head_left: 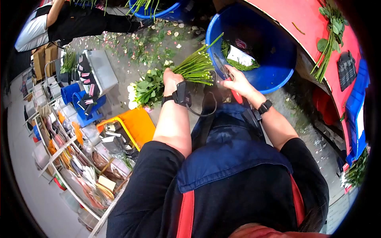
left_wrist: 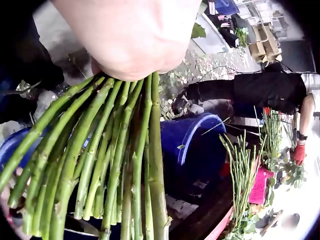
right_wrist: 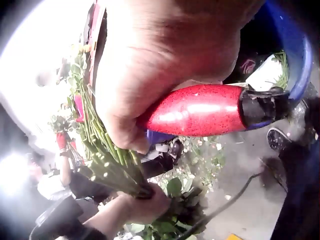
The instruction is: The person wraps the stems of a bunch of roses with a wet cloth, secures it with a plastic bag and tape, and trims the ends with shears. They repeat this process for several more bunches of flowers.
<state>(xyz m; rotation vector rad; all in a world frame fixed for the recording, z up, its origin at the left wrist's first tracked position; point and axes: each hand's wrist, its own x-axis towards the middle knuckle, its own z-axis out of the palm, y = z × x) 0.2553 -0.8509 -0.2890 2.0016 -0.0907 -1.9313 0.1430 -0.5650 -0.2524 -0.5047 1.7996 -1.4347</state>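
My left hand (head_left: 171,79) grips a thick bunch of green flower stems (head_left: 196,66), white blooms (head_left: 131,95) and leaves pointing left, cut ends toward the blue tub (head_left: 278,51). In the left wrist view the stems (left_wrist: 115,165) fan out below my fist (left_wrist: 135,40). My right hand (head_left: 238,81) holds red-handled shears (right_wrist: 200,110) beside the stem ends, over the tub's rim. In the right wrist view my palm (right_wrist: 160,55) wraps the red handle, and the left hand (right_wrist: 145,202) shows below with the stems (right_wrist: 110,160).
Cut stem pieces and paper lie in the blue tub. A red table (head_left: 313,23) with a leafy stem runs along the right. An orange crate (head_left: 135,123) and shelves of supplies (head_left: 75,158) stand at left. Another person (head_left: 71,20) works beyond, near a second blue tub (head_left: 170,10).
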